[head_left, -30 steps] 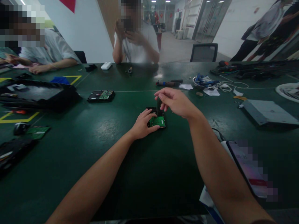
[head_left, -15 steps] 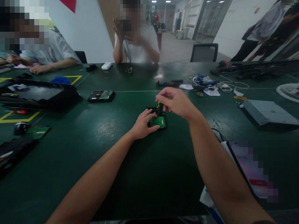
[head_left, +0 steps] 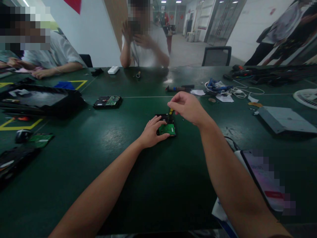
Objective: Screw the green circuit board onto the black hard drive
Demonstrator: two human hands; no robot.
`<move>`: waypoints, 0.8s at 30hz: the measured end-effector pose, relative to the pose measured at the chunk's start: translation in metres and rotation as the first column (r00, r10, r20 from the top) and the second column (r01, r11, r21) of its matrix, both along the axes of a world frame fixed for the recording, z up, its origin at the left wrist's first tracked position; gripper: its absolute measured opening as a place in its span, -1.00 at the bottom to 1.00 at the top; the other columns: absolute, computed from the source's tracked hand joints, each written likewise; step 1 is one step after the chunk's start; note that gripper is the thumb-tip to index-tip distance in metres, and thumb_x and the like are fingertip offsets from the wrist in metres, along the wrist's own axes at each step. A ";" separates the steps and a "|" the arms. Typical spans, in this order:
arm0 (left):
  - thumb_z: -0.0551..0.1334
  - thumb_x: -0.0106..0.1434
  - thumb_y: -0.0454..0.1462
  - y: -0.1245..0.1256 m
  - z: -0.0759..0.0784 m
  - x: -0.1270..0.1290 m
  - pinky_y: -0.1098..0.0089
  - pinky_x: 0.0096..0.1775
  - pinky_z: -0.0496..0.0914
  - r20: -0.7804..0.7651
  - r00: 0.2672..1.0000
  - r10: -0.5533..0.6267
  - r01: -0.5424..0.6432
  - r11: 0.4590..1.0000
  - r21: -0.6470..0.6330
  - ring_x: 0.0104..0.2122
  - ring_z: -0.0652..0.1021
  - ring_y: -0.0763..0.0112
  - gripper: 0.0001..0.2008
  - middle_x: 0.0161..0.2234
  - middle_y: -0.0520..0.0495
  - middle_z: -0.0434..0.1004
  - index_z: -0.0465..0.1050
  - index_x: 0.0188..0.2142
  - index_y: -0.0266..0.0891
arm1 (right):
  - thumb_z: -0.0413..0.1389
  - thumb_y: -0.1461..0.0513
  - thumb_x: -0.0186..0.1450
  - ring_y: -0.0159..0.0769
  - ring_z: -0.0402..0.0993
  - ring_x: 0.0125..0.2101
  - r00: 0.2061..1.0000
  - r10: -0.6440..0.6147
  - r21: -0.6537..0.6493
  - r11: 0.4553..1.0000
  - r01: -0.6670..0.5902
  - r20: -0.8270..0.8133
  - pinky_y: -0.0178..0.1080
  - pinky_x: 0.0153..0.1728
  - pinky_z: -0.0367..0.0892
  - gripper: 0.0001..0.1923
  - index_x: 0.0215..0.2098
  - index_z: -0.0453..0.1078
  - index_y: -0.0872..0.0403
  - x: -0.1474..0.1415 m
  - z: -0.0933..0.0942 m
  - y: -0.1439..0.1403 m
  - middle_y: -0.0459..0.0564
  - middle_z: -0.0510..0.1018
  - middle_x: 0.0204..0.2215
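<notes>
A black hard drive (head_left: 166, 124) with a green circuit board facing up lies on the dark green table (head_left: 158, 185) in front of me. My left hand (head_left: 151, 131) rests on its left edge and holds it down. My right hand (head_left: 188, 107) hovers over the drive's far end, fingers pinched on a small screwdriver (head_left: 170, 112) with a yellow and black handle that points down at the drive.
A second hard drive (head_left: 107, 101) lies further left, next to a black tray (head_left: 37, 100). A loose green board (head_left: 41, 139) and a mouse (head_left: 21, 135) sit at the left. Cables (head_left: 223, 87), a grey metal case (head_left: 284, 119) and a phone (head_left: 262, 178) are at the right. Other people sit across the table.
My right hand has turned on the screwdriver and shifted slightly right; the yellow part of the handle now shows. My left hand has stayed on the drive.
</notes>
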State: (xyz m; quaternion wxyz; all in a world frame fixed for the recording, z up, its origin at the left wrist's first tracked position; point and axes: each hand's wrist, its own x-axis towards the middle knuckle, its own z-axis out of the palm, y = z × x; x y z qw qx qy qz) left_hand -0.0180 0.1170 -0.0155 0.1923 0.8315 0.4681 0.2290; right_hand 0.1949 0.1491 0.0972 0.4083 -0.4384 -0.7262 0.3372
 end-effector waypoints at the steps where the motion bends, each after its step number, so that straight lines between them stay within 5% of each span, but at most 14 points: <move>1: 0.32 0.30 0.06 0.000 0.000 0.000 -0.14 0.41 0.03 -0.002 1.000 0.001 -0.001 1.000 -0.002 0.49 0.02 -0.05 -0.41 0.47 -0.17 0.09 0.36 0.24 -0.07 | 0.29 0.09 0.31 -0.36 0.45 -0.49 1.000 0.007 -0.001 1.000 -0.007 -0.005 -0.22 -0.46 0.35 -0.76 -0.26 0.41 0.06 0.000 0.000 0.000 -0.01 0.59 -0.35; 10: 0.33 0.30 0.06 0.000 0.000 0.001 -0.13 0.41 0.04 -0.002 1.000 0.004 -0.004 1.000 0.008 0.48 0.03 -0.04 -0.41 0.45 -0.20 0.12 0.38 0.23 -0.09 | 0.10 0.06 0.46 -0.35 0.50 -0.44 0.979 0.189 -0.071 0.978 -0.195 -0.080 -0.24 -0.40 0.42 -0.75 -0.08 0.46 0.06 -0.004 0.005 -0.007 -0.05 0.55 -0.38; 19: 0.33 0.30 0.03 -0.002 0.006 0.001 -0.14 0.41 0.04 -0.001 1.000 0.010 -0.010 1.000 -0.016 0.48 0.02 -0.06 -0.43 0.47 -0.16 0.08 0.36 0.23 -0.07 | 0.24 0.04 0.34 -0.26 0.47 -0.34 1.000 -0.002 0.010 1.000 0.002 0.025 -0.20 -0.37 0.37 -0.76 -0.25 0.45 0.05 -0.001 0.001 -0.001 0.03 0.59 -0.30; 24: 0.33 0.30 0.02 -0.002 0.005 0.002 -0.13 0.42 0.03 0.001 1.000 0.005 -0.005 1.000 -0.006 0.48 0.03 -0.05 -0.43 0.47 -0.16 0.10 0.37 0.23 -0.07 | 0.22 0.03 0.36 -0.33 0.43 -0.45 1.000 0.008 -0.003 1.000 -0.008 0.011 -0.21 -0.42 0.35 -0.75 -0.24 0.42 0.04 -0.003 0.000 -0.001 0.00 0.58 -0.32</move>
